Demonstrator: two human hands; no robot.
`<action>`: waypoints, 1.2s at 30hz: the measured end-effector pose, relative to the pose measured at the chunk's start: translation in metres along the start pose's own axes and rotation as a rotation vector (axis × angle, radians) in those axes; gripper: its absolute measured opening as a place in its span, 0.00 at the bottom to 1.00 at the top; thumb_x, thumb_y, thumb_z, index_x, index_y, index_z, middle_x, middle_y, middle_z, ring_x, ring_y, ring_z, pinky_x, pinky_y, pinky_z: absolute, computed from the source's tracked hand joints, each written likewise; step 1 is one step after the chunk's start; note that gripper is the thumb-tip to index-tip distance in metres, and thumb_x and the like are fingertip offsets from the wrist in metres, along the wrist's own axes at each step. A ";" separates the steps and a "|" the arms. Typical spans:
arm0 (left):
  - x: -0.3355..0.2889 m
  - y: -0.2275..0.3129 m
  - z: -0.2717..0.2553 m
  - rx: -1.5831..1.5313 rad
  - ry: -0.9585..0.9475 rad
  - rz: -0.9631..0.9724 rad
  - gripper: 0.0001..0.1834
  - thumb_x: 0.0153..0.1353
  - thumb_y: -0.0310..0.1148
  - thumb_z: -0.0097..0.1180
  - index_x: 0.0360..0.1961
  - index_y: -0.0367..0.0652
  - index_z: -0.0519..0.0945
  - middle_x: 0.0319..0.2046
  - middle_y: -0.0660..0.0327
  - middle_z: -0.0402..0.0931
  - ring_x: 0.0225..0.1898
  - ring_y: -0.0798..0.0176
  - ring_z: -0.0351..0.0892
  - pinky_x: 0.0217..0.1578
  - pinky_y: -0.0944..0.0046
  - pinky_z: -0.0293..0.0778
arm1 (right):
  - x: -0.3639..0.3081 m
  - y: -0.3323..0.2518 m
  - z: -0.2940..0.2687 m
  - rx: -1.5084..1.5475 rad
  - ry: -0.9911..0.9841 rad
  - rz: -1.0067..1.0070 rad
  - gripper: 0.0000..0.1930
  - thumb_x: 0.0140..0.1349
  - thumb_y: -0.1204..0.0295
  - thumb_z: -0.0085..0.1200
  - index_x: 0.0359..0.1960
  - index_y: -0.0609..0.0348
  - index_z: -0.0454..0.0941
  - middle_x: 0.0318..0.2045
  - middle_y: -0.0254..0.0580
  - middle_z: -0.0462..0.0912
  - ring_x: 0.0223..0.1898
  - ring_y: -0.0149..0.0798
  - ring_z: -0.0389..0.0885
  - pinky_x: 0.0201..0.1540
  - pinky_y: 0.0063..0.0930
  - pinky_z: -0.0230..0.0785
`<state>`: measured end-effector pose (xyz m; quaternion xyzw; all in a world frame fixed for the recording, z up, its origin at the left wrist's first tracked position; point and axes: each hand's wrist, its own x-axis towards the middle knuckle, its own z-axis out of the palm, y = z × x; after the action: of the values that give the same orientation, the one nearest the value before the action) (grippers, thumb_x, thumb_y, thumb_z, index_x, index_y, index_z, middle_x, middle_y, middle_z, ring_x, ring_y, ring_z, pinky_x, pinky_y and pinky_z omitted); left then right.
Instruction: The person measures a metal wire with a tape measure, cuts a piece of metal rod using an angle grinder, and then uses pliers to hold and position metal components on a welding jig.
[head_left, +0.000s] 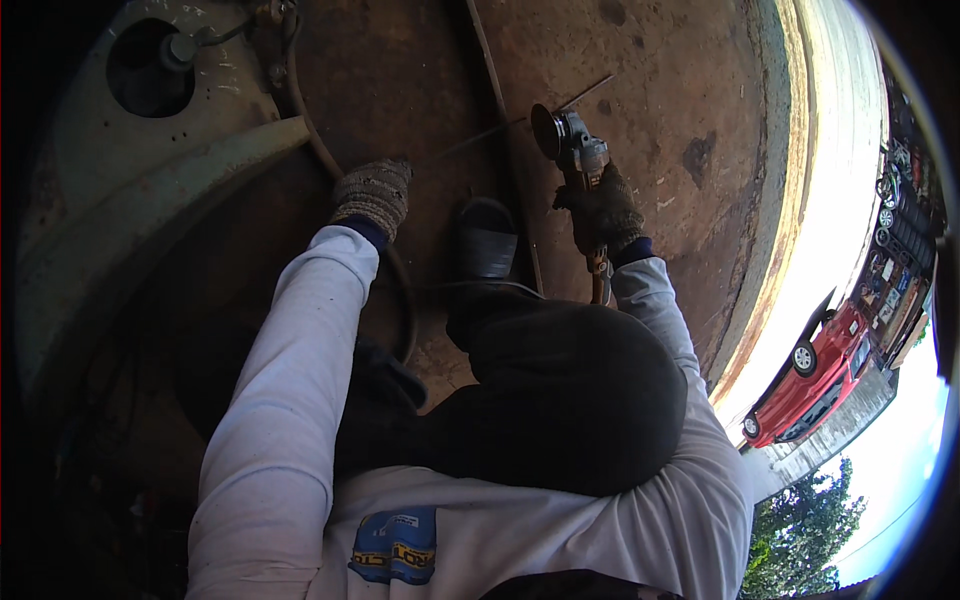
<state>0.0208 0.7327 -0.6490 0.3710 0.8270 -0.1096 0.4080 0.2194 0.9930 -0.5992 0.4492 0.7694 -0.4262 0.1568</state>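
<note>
In right hand [610, 210] | angle grinder [590, 155] | disc [546, 132] just beyond gloved grip

The left is dim — bright ground [835, 170] glares right, edges bowed.

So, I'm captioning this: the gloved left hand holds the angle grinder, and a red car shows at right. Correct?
Wrong hand: in the head view, the gloved right hand holds the angle grinder. A red car does show at right.

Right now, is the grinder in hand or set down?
In hand: the gloved right hand wraps the angle grinder. Cannot tell whether its disc is spinning.
</note>
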 end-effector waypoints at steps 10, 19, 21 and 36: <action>-0.007 -0.026 -0.029 0.086 0.054 -0.071 0.15 0.66 0.34 0.47 0.51 0.52 0.80 0.51 0.59 0.80 0.54 0.53 0.80 0.51 0.52 0.78 | 0.008 0.021 -0.019 0.302 0.069 -0.079 0.20 0.56 0.68 0.66 0.47 0.63 0.74 0.33 0.43 0.83 0.30 0.38 0.82 0.34 0.34 0.77; -0.021 -0.064 -0.001 0.133 0.266 -0.237 0.18 0.64 0.38 0.52 0.55 0.50 0.77 0.54 0.57 0.77 0.55 0.52 0.78 0.52 0.50 0.77 | 0.023 -0.047 -0.028 0.988 -0.263 -0.058 0.24 0.60 0.64 0.63 0.55 0.63 0.72 0.37 0.45 0.82 0.36 0.42 0.83 0.38 0.36 0.79; -0.046 -0.028 -0.047 0.139 0.214 -0.205 0.22 0.63 0.43 0.54 0.58 0.50 0.75 0.56 0.56 0.76 0.56 0.51 0.77 0.53 0.51 0.76 | 0.029 -0.046 -0.028 1.109 -0.317 -0.058 0.28 0.61 0.61 0.61 0.58 0.64 0.69 0.43 0.47 0.80 0.41 0.45 0.82 0.43 0.39 0.78; -0.073 0.035 -0.045 -1.364 -0.259 0.265 0.18 0.72 0.42 0.48 0.53 0.42 0.77 0.44 0.58 0.81 0.47 0.66 0.81 0.51 0.66 0.75 | 0.062 -0.098 0.029 1.423 -0.330 -0.263 0.21 0.69 0.58 0.52 0.56 0.59 0.73 0.53 0.44 0.78 0.53 0.43 0.77 0.59 0.40 0.69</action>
<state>0.0472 0.7406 -0.5610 0.1143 0.6040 0.4402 0.6545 0.1002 0.9814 -0.6043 0.2764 0.3214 -0.8989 -0.1111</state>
